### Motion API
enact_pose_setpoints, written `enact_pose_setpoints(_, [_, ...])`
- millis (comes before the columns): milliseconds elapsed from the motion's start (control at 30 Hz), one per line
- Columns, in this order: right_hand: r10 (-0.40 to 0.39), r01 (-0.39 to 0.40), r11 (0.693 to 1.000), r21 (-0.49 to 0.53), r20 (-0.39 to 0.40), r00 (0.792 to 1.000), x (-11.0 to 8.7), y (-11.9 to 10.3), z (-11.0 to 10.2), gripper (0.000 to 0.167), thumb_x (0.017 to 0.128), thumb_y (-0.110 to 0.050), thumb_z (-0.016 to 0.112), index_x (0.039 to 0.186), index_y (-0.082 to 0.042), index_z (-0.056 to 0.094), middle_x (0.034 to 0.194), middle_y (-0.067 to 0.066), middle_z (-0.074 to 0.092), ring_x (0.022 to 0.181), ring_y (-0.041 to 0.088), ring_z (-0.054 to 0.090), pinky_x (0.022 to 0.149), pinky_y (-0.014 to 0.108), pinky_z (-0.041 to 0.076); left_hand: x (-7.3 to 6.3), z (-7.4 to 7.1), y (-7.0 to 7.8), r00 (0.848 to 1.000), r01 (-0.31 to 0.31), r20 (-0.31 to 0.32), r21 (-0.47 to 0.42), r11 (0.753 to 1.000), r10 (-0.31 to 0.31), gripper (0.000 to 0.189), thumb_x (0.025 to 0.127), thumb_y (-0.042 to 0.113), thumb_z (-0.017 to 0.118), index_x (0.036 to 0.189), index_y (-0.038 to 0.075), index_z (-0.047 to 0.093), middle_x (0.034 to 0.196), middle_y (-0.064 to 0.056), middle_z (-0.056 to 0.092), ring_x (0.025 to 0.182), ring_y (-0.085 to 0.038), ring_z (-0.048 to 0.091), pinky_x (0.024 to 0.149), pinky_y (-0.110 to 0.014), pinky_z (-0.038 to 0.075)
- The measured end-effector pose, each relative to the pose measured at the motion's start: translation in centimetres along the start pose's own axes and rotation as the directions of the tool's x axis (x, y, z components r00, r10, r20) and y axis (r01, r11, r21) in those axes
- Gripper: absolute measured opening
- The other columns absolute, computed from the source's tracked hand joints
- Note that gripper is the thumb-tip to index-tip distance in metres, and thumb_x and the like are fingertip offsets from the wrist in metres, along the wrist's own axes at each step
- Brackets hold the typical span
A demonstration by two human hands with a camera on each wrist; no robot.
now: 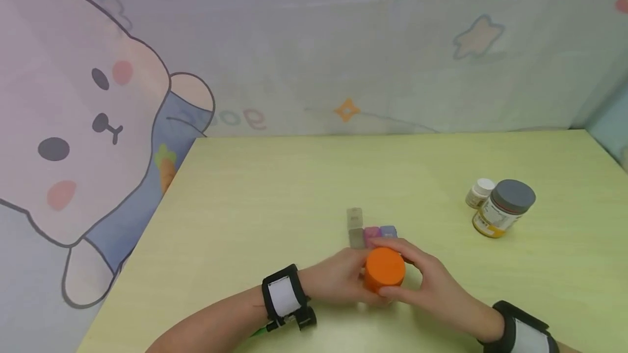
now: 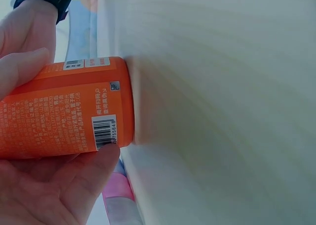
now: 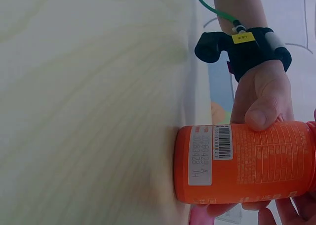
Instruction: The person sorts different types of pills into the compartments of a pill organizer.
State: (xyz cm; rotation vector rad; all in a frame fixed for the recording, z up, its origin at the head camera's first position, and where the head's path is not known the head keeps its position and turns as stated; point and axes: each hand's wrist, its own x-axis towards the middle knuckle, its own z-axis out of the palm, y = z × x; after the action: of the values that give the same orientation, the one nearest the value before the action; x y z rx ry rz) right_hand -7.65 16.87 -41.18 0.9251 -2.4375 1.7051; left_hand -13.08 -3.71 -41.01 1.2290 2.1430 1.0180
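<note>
An orange bottle (image 3: 237, 163) with an orange cap (image 1: 385, 266) stands upright on the yellowish table (image 1: 265, 178), near its front side. Printed text and barcodes cover its body in both wrist views. My left hand (image 1: 338, 277) grips the body from the left, its thumb along one side. From the right, my right hand (image 1: 436, 287) curves its thumb and fingers around the top by the cap. Just behind the hands lie small grey, pink (image 1: 372, 232) and blue (image 1: 388, 231) box-like pieces, partly hidden by the right fingers.
To the right stand a larger jar (image 1: 503, 208) with a grey lid and a small white-capped bottle (image 1: 480, 193) close beside it. A printed cloth (image 1: 314, 48) with a cartoon bear hangs behind the table and along its left side.
</note>
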Motion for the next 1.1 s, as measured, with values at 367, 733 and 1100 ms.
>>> enact_pose_setpoints(367, [0.023, -0.03, 0.993, 0.116, 0.061, 0.998, 1.1, -0.1, -1.5, 0.061, 0.08, -0.004, 0.079, 0.135, -0.005, 0.053, 0.134, 0.01, 0.058, 0.126, 0.008, 0.048, 0.1, 0.019, 0.034, -0.2, 0.0, 0.2, 0.998, 0.055, 0.005, -0.025, 0.998, -0.055, 0.043, 0.087, 0.023, 0.075, 0.123, 0.015, 0.054, 0.108, 0.012, 0.061, 0.095, 0.001, 0.054, 0.091, -0.018, 0.042])
enact_pose_setpoints(733, [0.043, -0.051, 0.995, -0.09, -0.092, 0.995, 0.9, 0.7, -6.6, 0.059, 0.071, 0.004, 0.083, 0.117, -0.003, 0.046, 0.114, -0.006, 0.061, 0.104, 0.003, 0.057, 0.089, 0.012, 0.041, 0.1, 0.3, 0.0, 0.999, 0.046, -0.003, -0.008, 0.999, -0.046, 0.049, 0.084, 0.019, 0.079, 0.126, 0.011, 0.055, 0.115, 0.009, 0.065, 0.1, 0.004, 0.055, 0.09, -0.016, 0.042])
enact_pose_setpoints(1100, [0.149, 0.179, 0.554, -0.813, 0.308, 0.94, -0.1, 3.4, -9.6, 0.053, 0.072, -0.046, 0.083, 0.109, -0.013, 0.064, 0.079, -0.012, 0.042, 0.065, 0.006, 0.041, 0.061, 0.029, 0.042, 0.1, 0.2, 0.0, 0.999, 0.047, -0.004, -0.008, 0.999, -0.047, 0.047, 0.084, 0.019, 0.078, 0.125, 0.012, 0.055, 0.114, 0.01, 0.064, 0.098, 0.004, 0.054, 0.089, -0.016, 0.042])
